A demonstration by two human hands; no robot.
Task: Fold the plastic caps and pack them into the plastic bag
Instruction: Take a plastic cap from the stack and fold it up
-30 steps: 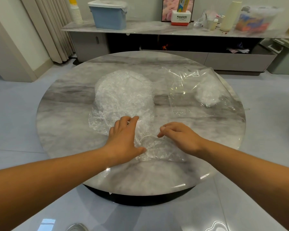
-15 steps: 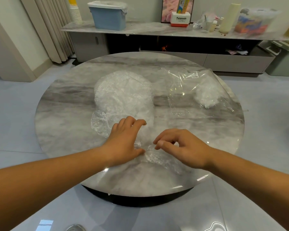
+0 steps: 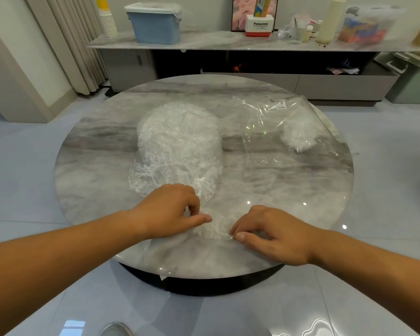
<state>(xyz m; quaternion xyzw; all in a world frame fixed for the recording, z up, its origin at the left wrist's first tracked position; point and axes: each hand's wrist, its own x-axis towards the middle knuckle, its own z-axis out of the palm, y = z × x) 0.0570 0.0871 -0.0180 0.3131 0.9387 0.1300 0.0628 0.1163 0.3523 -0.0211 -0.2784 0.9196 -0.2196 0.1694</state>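
**While one cap (image 3: 215, 227) is being folded**

As the left hand (image 3: 170, 212) is curling its fingers down onto the cap's left side, thumb stretched toward the middle, the right hand (image 3: 274, 235) is pinching the right edge between thumb and curled fingers. The cap is lying crumpled between them on the near part of the table (image 3: 87, 185), touching both hands. It is looking like thin clear film: very light, limp, slippery on the polished top and likely to spring open. I am therefore judging the gathered rim the best place to hold, with a flat press to keep the fold. Just beyond the left hand, the pile (image 3: 180, 141) of unfolded caps is sitting mid-table. Further right, the bag (image 3: 264, 146) is lying flat and holding a small wad (image 3: 298, 137) of packed caps.
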